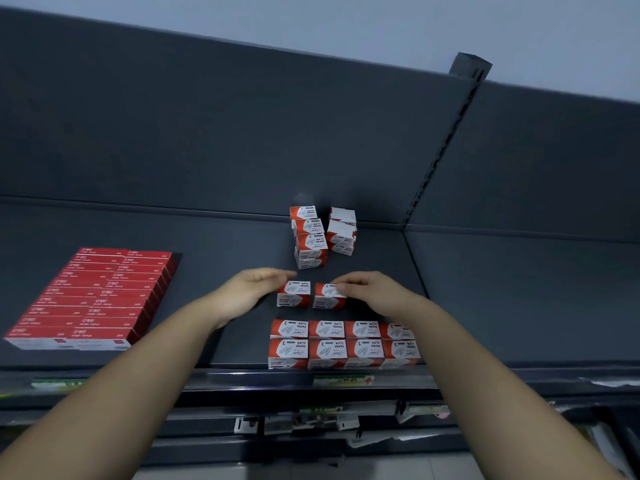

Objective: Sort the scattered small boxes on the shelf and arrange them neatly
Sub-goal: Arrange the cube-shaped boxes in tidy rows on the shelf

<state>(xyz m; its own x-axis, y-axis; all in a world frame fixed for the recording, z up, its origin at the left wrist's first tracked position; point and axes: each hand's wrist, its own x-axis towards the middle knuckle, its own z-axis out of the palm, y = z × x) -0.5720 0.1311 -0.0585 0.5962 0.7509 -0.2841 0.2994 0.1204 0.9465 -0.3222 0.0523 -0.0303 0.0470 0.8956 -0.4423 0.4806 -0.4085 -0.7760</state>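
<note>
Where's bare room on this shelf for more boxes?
Free: dark grey metal shelf between flat red staple-box block and red-and-white paper-clip rows; also right of them. Crowded: middle, where left hand and right hand grip two boxes.

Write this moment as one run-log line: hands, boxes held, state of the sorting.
left hand: grips left box | right hand: grips right box | sorted block: shelf front | loose pile: back

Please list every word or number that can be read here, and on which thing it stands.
"PAPER CLIPS": upside down on the small red-and-white cardboard boxes.
"3": on the same boxes' tops.
Flat red cardboard boxes at left: white print too small to read.
Paper labels on the dark shelf front edge: blurred, unreadable.
</note>
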